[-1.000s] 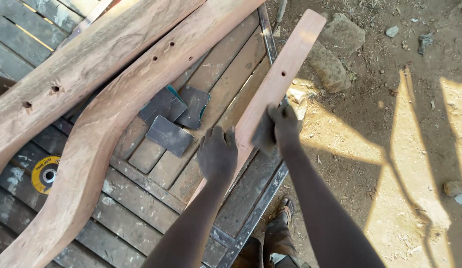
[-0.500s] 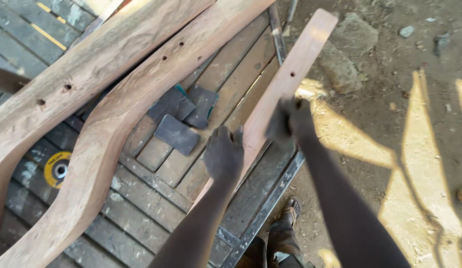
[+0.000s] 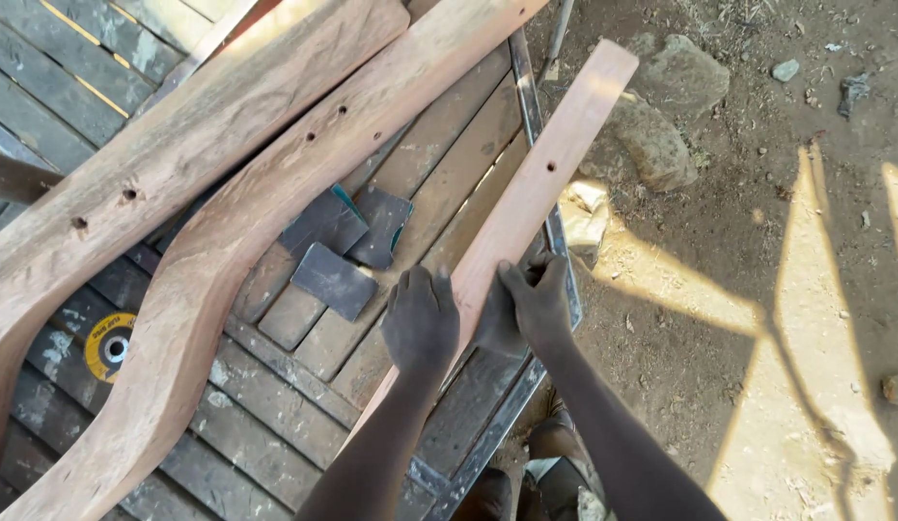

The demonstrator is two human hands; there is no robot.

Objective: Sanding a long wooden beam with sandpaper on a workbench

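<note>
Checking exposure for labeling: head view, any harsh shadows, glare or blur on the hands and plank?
Head view: hard sun; bright patches and long dark shadows stripe the dirt ground. The plank is sharp, its far end brightly lit, not blown out. Left hand and right hand are dark, little detail. No obvious motion blur.

The two hands sit closer together on the flat wooden slat [image 3: 532,198] than a second ago. The left hand [image 3: 421,321] is further up the slat, beside the dark sandpaper sheets [image 3: 345,246], with its fingers curled at the slat's left edge. The right hand [image 3: 534,307], which a second ago sat higher on the slat and clearly ahead of the left, is now drawn down the slat's right edge almost level with the left hand, fingers wrapped over that edge. The slat itself is tilted a little more steeply, its far end further from the curved wooden beam [image 3: 275,198] and nearer the grey stone [image 3: 661,145].
</note>
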